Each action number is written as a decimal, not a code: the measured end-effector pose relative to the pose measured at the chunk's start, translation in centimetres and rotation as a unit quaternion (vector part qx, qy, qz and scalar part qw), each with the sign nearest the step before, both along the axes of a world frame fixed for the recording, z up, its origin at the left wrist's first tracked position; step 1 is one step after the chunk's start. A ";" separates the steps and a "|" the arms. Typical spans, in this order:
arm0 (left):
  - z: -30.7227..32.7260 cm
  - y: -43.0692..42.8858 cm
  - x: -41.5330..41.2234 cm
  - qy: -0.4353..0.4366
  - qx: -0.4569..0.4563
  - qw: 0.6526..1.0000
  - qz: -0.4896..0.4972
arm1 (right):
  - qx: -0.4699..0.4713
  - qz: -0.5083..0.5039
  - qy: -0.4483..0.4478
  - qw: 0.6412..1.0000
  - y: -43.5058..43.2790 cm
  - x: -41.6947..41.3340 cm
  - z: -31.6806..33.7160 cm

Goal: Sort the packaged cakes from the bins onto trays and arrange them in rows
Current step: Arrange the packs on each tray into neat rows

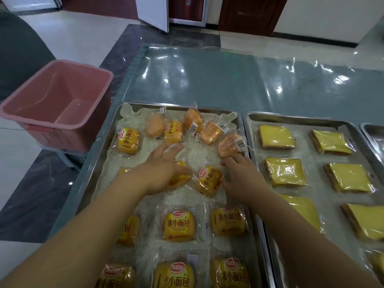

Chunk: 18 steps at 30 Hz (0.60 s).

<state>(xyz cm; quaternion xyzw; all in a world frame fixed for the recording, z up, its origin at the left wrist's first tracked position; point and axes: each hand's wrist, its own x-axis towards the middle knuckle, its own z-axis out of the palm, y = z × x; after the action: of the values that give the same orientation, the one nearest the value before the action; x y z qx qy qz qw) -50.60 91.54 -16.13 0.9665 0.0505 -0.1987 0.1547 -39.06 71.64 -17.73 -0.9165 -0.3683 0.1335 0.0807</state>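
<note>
One packaged cake | between left hand and right hand | on tray

- Left tray: round orange cakes in clear wrappers, label-up rows at 6 o'clock; loose heap at 12 o'clock.
- Right tray: square yellow cakes, flat, in rows.
- Pink bin: upright, at 10 o'clock.

A commercial workroom set up for sorting food. A long table lies under clear plastic sheeting. On it stand steel trays lined with mesh and holding factory-wrapped cakes. Beside the table are a pink bin, a glossy tiled floor and a dark wooden door.
</note>
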 end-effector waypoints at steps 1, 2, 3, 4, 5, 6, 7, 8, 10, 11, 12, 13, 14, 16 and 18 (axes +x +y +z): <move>-0.2 0.0 -0.1 0.002 -0.006 1.000 0.005 | -0.004 0.029 0.012 0.999 0.1 0.0 0.1; -0.3 0.0 -0.1 0.000 -0.009 1.000 0.009 | -0.008 0.055 0.030 0.998 0.3 0.0 0.2; -0.4 -0.1 -0.2 -0.002 -0.011 1.000 0.018 | -0.014 0.077 0.051 0.996 0.5 -0.1 0.3; -0.4 -0.2 -0.2 -0.004 -0.012 0.999 0.032 | -0.026 0.096 0.069 0.993 0.8 -0.1 0.2; -0.5 -0.3 -0.3 -0.006 -0.011 0.999 0.048 | -0.044 0.116 0.071 0.990 1.1 -0.2 0.1; -0.7 -0.4 -0.3 -0.011 -0.005 0.998 0.060 | -0.067 0.133 0.058 0.987 1.4 -0.2 -0.1; -1.0 -0.6 -0.3 -0.019 0.006 0.997 0.068 | -0.086 0.145 0.041 0.985 1.7 -0.1 -0.2; -1.4 -0.8 -0.4 -0.027 0.018 0.997 0.076 | -0.098 0.149 0.027 0.984 1.9 0.1 -0.3; -2.2 -1.0 -0.5 -0.041 0.036 0.994 0.097 | -0.107 0.146 0.017 0.983 2.2 0.5 -0.3; -2.5 -1.1 -0.4 -0.047 0.039 0.992 0.109 | -0.109 0.143 0.018 0.984 2.2 0.6 -0.4; -2.9 -1.0 -0.4 -0.053 0.040 0.991 0.118 | -0.111 0.139 0.021 0.984 2.1 0.7 -0.5; -3.1 -1.0 -0.4 -0.059 0.040 0.990 0.123 | -0.113 0.137 0.018 0.984 2.0 0.8 -0.6; -3.3 -0.9 -0.4 -0.064 0.041 0.989 0.125 | -0.114 0.135 0.010 0.984 1.8 0.8 -0.7; -3.6 -0.8 -0.5 -0.073 0.040 0.989 0.123 | -0.108 0.139 -0.008 0.984 1.7 0.7 -0.8; -3.7 -0.7 -0.7 -0.075 0.032 0.989 0.123 | -0.105 0.153 -0.006 0.983 1.7 0.8 -0.6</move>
<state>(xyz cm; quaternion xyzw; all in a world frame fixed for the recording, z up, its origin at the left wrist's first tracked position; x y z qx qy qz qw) -51.27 90.82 -19.82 0.9696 0.1634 -0.1031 0.1502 -38.30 73.33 -18.32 -0.8536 -0.4885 0.1763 -0.0394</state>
